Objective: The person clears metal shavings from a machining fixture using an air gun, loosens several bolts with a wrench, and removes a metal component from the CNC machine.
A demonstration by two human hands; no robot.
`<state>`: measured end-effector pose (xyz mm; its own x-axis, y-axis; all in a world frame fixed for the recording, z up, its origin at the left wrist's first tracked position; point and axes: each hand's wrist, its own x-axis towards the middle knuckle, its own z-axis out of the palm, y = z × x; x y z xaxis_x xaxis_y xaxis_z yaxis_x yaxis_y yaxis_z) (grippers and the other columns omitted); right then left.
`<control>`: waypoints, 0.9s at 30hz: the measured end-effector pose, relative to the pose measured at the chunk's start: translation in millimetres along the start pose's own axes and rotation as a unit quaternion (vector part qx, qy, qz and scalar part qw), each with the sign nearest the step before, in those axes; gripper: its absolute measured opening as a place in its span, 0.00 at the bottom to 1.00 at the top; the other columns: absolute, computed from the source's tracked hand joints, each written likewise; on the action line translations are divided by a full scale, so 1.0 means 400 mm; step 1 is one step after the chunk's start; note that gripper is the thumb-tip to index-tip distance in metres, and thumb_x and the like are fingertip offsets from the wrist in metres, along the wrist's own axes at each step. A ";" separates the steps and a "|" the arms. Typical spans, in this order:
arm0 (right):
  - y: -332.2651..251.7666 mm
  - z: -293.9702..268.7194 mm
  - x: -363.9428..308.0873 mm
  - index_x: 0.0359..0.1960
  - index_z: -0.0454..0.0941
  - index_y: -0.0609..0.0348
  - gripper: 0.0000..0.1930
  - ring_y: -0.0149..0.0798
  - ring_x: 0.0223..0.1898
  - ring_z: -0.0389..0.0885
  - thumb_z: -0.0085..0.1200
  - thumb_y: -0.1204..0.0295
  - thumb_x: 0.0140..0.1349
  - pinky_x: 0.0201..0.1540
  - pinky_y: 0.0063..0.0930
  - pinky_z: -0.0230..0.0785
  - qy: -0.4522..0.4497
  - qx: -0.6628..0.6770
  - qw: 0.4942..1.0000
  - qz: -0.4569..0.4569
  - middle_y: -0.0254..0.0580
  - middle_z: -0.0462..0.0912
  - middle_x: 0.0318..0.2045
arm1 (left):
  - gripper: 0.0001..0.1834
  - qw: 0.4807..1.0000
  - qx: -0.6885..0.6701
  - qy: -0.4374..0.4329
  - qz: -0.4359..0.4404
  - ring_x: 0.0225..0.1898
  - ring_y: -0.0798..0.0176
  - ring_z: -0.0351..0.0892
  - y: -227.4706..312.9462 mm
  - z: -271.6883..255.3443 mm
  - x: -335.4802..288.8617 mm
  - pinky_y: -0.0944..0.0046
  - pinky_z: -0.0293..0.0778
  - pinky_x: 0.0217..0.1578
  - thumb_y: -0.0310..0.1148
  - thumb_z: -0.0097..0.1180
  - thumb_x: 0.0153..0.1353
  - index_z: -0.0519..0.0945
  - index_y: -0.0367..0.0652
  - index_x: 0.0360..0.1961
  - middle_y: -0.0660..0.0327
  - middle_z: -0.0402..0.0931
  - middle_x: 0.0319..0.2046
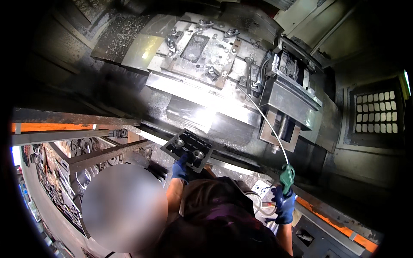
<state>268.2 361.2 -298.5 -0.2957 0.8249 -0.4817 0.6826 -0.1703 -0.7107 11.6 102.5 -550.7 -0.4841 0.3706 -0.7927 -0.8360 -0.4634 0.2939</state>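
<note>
In a blue glove, my left hand (180,170) grips the near edge of a dark rectangular metal plate (189,146) with two round rings in it. The plate is tilted over the front sill of the machine, and the fingers beneath it are hidden. My right hand (284,207), gloved in blue as well, is closed round a green air blow gun (287,175). Its long thin nozzle (269,122) reaches up and left to the machine table (172,84), ending near a wrench (248,73) by the clamped fixture.
A steel vise (292,96) with a thick screw stands right of the fixture plate (215,56). Clamps and bolts stick up from that plate. At the right is a wall with a grid window (376,112). Left of me, a metal frame (107,155) stands by a cluttered bench; a blurred round patch covers the lower left.
</note>
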 end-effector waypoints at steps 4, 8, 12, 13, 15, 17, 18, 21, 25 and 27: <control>0.091 -0.023 -0.089 0.48 0.71 0.64 0.21 0.40 0.24 0.81 0.55 0.67 0.53 0.21 0.29 0.72 -0.161 0.260 0.949 0.073 0.59 0.76 0.49 | 0.20 0.998 -0.015 -0.010 0.053 0.42 0.54 0.79 -0.130 -0.076 0.125 0.51 0.76 0.48 0.28 0.55 0.59 0.71 0.40 0.53 0.54 0.77 0.45; 0.018 0.010 -0.131 0.67 0.48 0.64 0.47 0.46 0.32 0.82 0.54 0.79 0.40 0.26 0.23 0.72 -0.161 0.345 0.911 0.157 0.65 0.73 0.52 | 0.22 0.997 -0.005 0.039 0.066 0.48 0.59 0.76 -0.168 0.002 0.124 0.59 0.69 0.55 0.30 0.53 0.63 0.69 0.40 0.58 0.56 0.76 0.48; 0.049 -0.027 -0.174 0.64 0.55 0.67 0.41 0.49 0.37 0.82 0.59 0.73 0.46 0.39 0.36 0.75 -0.189 0.369 0.897 0.153 0.60 0.77 0.45 | 0.23 0.999 -0.026 0.046 -0.010 0.51 0.60 0.75 -0.187 -0.039 0.163 0.64 0.67 0.56 0.28 0.52 0.63 0.68 0.36 0.59 0.57 0.73 0.53; 0.079 -0.035 -0.181 0.63 0.57 0.67 0.39 0.51 0.38 0.81 0.60 0.72 0.47 0.39 0.36 0.76 -0.165 0.336 0.915 0.151 0.61 0.77 0.45 | 0.22 0.998 -0.051 0.036 -0.016 0.51 0.60 0.75 -0.226 -0.090 0.203 0.63 0.67 0.56 0.28 0.52 0.63 0.68 0.36 0.59 0.58 0.73 0.53; 0.133 -0.057 -0.173 0.61 0.59 0.67 0.35 0.53 0.39 0.81 0.58 0.72 0.49 0.39 0.37 0.76 -0.200 0.338 0.906 0.155 0.62 0.77 0.46 | 0.22 0.997 -0.015 0.009 0.077 0.49 0.60 0.75 -0.225 -0.061 0.164 0.63 0.69 0.54 0.28 0.55 0.61 0.70 0.37 0.57 0.59 0.75 0.51; 0.168 -0.055 -0.188 0.61 0.60 0.67 0.34 0.55 0.40 0.81 0.57 0.74 0.50 0.38 0.37 0.76 -0.184 0.324 0.917 0.144 0.63 0.77 0.46 | 0.22 0.996 -0.012 0.016 0.083 0.48 0.59 0.76 -0.249 -0.118 0.192 0.62 0.70 0.54 0.28 0.56 0.60 0.70 0.37 0.56 0.60 0.76 0.50; 0.118 -0.029 -0.201 0.61 0.60 0.67 0.34 0.55 0.41 0.81 0.56 0.75 0.50 0.38 0.37 0.77 -0.165 0.310 0.924 0.153 0.64 0.76 0.46 | 0.21 0.996 -0.067 0.042 -0.031 0.48 0.59 0.76 -0.292 -0.238 0.276 0.61 0.70 0.53 0.27 0.57 0.59 0.71 0.37 0.55 0.60 0.76 0.50; 0.121 -0.024 -0.205 0.59 0.62 0.72 0.32 0.48 0.39 0.82 0.56 0.75 0.51 0.37 0.31 0.75 -0.173 0.298 0.916 0.208 0.60 0.78 0.46 | 0.19 0.998 0.017 0.032 0.050 0.47 0.59 0.76 -0.387 -0.364 0.381 0.62 0.71 0.50 0.31 0.56 0.61 0.73 0.41 0.53 0.60 0.77 0.48; 0.179 -0.018 -0.198 0.62 0.58 0.71 0.37 0.40 0.33 0.82 0.57 0.77 0.48 0.31 0.21 0.70 -0.272 0.227 0.921 0.162 0.57 0.77 0.49 | 0.19 0.967 0.243 0.081 -0.002 0.49 0.58 0.75 -0.415 -0.416 0.435 0.58 0.70 0.49 0.41 0.52 0.63 0.76 0.40 0.49 0.55 0.77 0.45; 0.174 0.021 -0.212 0.63 0.58 0.67 0.36 0.34 0.30 0.80 0.55 0.83 0.48 0.30 0.20 0.71 -0.258 0.209 0.926 0.180 0.54 0.77 0.50 | 0.23 0.947 0.293 0.069 -0.111 0.50 0.55 0.74 -0.432 -0.518 0.541 0.59 0.69 0.49 0.47 0.47 0.64 0.76 0.38 0.48 0.54 0.77 0.46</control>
<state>335.0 274.7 -311.3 -0.4537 0.3253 -0.8297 0.5123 -0.6666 -0.5415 104.9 96.1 -883.4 -0.2751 0.2784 -0.9202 -0.9329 0.1540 0.3255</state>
